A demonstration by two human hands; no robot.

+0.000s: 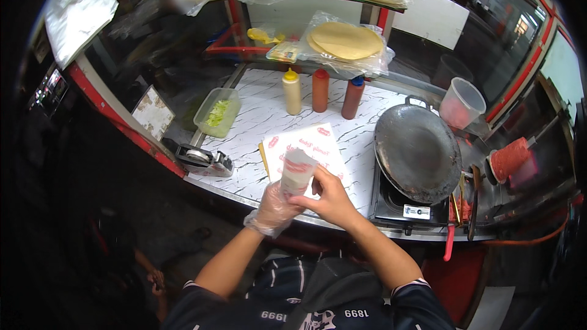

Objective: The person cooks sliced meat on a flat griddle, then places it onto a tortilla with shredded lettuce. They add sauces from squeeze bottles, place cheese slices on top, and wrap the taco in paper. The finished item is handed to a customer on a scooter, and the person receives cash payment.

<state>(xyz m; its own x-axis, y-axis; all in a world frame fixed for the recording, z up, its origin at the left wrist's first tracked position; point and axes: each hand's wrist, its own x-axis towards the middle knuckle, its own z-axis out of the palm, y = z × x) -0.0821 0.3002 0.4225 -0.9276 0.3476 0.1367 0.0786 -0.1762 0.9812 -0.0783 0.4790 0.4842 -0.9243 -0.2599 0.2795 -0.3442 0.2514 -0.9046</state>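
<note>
A roll wrapped in printed white paper point(297, 170) is upright between my hands, above the near middle of the counter. My left hand point(273, 209), in a clear plastic glove, is closed around its lower part. The bare fingers and thumb of my right hand point(333, 195) pinch the wrapper from the right side. What lies inside the paper is hidden. Just beyond and beneath it is a stack of white wrapping paper with red print point(318, 137), with a brownish-yellow edge point(264, 160) showing at its left.
Three squeeze bottles, cream point(292, 95), orange point(320, 93) and dark red point(352, 99), stand behind. Left are a lettuce tub point(218, 116) and a tape dispenser point(205, 160). Right, a black pan point(417, 153) sits on a stove near a meat spit point(510, 159). Bagged flatbreads point(344, 40) lie farther back.
</note>
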